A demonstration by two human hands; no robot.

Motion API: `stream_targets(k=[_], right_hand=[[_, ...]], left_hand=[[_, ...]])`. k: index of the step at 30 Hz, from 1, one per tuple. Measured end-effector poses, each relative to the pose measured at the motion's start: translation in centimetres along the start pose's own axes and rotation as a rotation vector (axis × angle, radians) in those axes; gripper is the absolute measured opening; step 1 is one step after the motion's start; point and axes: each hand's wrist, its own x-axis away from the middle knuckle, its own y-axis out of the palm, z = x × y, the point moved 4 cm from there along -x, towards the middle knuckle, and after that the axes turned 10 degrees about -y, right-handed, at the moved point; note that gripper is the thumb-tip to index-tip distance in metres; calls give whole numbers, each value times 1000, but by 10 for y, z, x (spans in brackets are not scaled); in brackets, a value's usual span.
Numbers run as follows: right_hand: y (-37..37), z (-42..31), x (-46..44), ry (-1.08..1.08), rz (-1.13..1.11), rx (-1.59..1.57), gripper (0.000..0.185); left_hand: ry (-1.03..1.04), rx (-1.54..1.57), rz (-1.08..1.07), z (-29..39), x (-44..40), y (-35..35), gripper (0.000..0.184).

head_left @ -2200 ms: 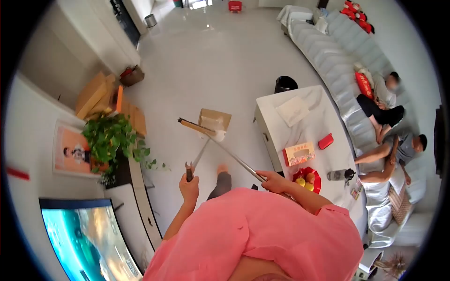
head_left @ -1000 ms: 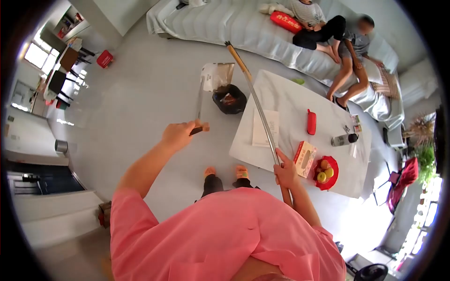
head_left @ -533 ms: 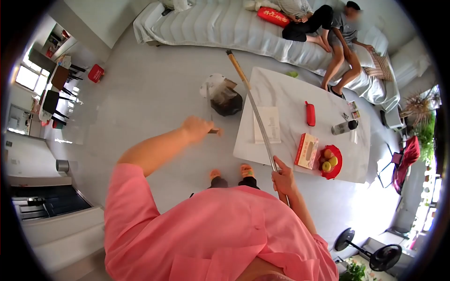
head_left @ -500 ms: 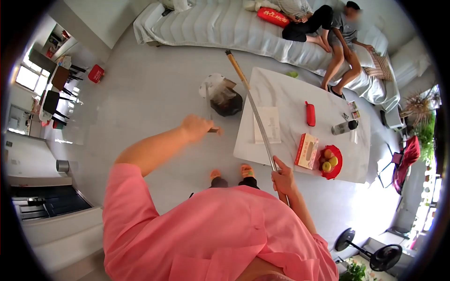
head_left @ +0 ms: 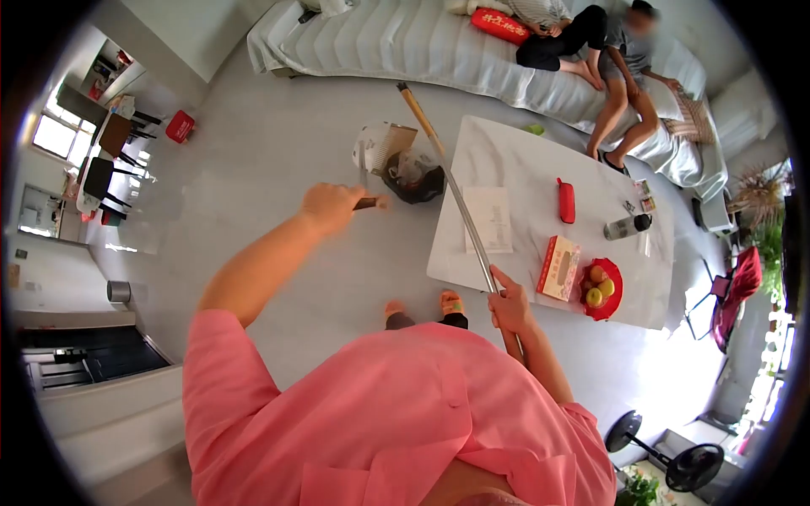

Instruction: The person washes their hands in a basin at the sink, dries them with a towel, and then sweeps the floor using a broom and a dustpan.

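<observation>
My left hand (head_left: 331, 207) is closed round the brown grip (head_left: 366, 203) of what looks like a long-handled dustpan. Its thin grey shaft (head_left: 363, 162) is blurred. A beige ribbed piece (head_left: 395, 143), seemingly the pan, shows over a white bin (head_left: 368, 142) on the floor; how they join is hard to see. Beside it sits a dark plastic bag (head_left: 415, 184). My right hand (head_left: 511, 305) wraps round a long metal pole (head_left: 469, 221) with a wood-coloured grip at its far end. The pole slants across the table edge, and its lower end is hidden by my body.
A white marble-look table (head_left: 523, 181) holds paper (head_left: 489, 221), a red pouch (head_left: 565, 201), a tissue box (head_left: 558, 268), a red fruit plate (head_left: 618, 297) and a bottle (head_left: 626, 227). Two people sit on the covered sofa (head_left: 396, 51). A standing fan (head_left: 692, 465) is at lower right.
My left hand has moved forward and left with the brown grip. The beige ribbed piece shows more fully over the bin. My right hand stays on the pole, with the view slightly shifted.
</observation>
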Motion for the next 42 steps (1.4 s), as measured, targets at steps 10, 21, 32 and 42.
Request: stream_targets(k=[10, 21, 32, 42], right_hand=[[24, -3, -23, -9, -15, -90, 60], [115, 66, -138, 108, -12, -281, 59], [124, 45, -152, 184, 21, -251, 59], [171, -22, -169, 300, -91, -47, 62]], left_hand=[[-421, 254, 133, -64, 48, -17, 21], [-878, 648, 351, -171, 187, 57, 13], [-1204, 868, 312, -213, 275, 169, 17], [-1336, 1088, 279, -269, 221, 205, 14]])
